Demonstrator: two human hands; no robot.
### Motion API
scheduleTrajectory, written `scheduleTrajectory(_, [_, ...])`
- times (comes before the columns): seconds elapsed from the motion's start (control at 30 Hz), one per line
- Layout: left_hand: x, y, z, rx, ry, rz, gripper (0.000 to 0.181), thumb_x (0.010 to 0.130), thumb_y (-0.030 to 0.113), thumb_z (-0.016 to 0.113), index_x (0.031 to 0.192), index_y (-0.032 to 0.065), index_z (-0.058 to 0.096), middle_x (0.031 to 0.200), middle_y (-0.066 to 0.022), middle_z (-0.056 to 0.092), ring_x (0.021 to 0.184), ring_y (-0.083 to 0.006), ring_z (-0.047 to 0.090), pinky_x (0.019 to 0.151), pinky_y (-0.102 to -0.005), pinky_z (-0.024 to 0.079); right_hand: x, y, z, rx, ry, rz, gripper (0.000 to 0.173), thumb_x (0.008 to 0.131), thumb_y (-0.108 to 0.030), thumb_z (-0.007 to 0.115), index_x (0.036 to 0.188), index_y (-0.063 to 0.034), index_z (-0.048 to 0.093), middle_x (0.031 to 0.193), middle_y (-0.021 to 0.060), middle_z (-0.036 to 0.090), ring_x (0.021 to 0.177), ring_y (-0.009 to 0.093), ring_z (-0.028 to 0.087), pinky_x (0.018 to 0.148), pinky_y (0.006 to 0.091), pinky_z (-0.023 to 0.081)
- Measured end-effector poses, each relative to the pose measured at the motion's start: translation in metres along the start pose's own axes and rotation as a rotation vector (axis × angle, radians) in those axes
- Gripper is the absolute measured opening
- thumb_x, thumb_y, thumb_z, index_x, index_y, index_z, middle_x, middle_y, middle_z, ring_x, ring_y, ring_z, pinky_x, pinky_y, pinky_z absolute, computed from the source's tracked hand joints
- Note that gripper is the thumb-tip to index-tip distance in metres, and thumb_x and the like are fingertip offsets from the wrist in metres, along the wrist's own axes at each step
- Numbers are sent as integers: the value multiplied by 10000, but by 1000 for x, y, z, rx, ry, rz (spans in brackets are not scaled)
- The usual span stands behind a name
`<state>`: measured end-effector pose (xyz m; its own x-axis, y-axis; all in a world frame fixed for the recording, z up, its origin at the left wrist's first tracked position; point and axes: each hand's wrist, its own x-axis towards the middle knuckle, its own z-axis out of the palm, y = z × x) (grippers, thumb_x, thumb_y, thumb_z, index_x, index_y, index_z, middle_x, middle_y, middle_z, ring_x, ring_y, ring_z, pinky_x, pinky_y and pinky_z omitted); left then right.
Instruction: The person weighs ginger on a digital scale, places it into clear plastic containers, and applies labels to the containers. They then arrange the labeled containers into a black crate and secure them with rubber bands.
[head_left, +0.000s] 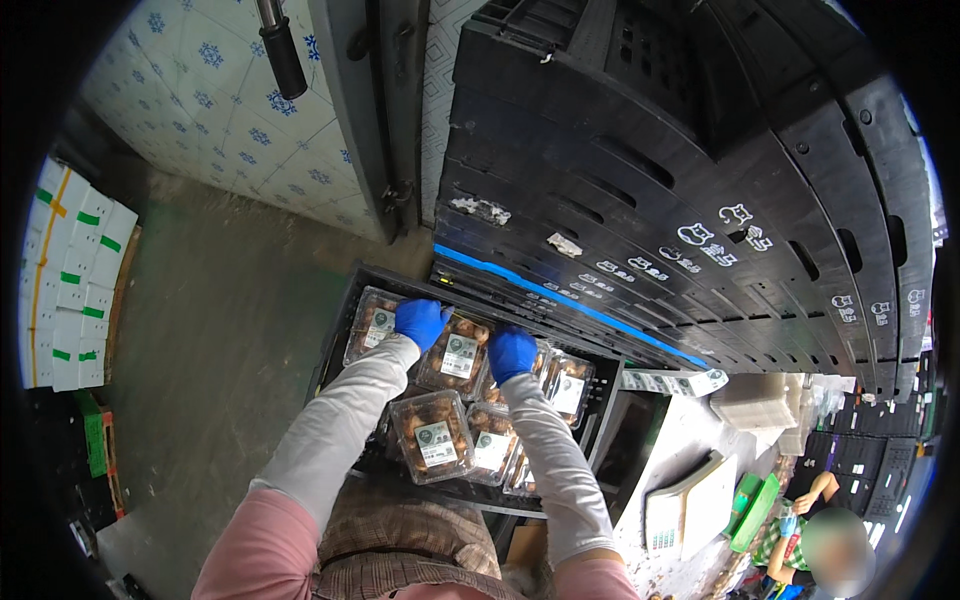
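Observation:
A black plastic crate (480, 501) in front of me holds several clear plastic clamshell boxes of brown mushrooms, each with a printed label. My left hand (421, 322), in a blue glove, is at the crate's far side, over the gap between the far-left box (373, 327) and the box beside it (456, 354). My right hand (511, 351), also gloved in blue, is curled at the right edge of that second box. Whether either hand grips a box is hidden by the gloves. Nearer my body, one box (432, 437) lies tilted on top of others.
Tall stacked black crates (637, 187) rise beyond and right of the crate. At right, a table (637, 491) bears a scale (691, 506), a label strip (673, 382) and stacked clear trays (756, 405). Another person (796, 544) is at lower right. White boxes (75, 285) stand far left.

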<state>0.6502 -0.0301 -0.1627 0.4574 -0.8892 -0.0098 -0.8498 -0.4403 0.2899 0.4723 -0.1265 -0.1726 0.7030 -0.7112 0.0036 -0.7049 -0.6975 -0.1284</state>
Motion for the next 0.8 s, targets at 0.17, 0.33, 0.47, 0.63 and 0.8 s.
scheduleTrajectory(0.17, [9,12,12,-124,-295,-268,469,824,516,552,800,70,696,786,-176,665,741,-353,647,676,-465,508,1,-23,0,-12,-172,179,278,805,-358,582,832,-94,665,856,165,662,755,315,646,640,429,506])
scheduleTrajectory(0.33, [19,-1,23,-407,-431,-391,635,702,615,621,976,46,681,1017,-241,628,967,-385,599,827,-414,484,4,-24,1,310,-124,282,405,803,-453,573,990,-102,649,933,198,646,851,376,618,732,459,498])
scheduleTrajectory(0.47, [17,-12,36,-475,-523,-331,646,674,578,676,1049,52,658,1073,-213,629,998,-360,602,855,-388,472,10,-12,8,319,-260,220,407,791,-446,581,999,-106,660,944,194,651,854,371,629,738,453,509])
scheduleTrajectory(0.63, [13,-11,26,-532,-530,-157,762,583,590,737,1023,-24,642,1072,-251,616,1023,-362,593,878,-388,462,12,7,3,552,-249,107,442,782,-489,603,1083,-168,644,1022,182,637,928,383,600,769,433,497])
scheduleTrajectory(0.8, [-9,-9,-2,-785,-441,-177,575,589,403,805,935,-25,639,895,-184,653,840,-266,628,764,-347,477,6,9,-3,543,-235,153,511,788,-538,602,1097,-133,642,1048,173,637,972,373,594,811,403,490])
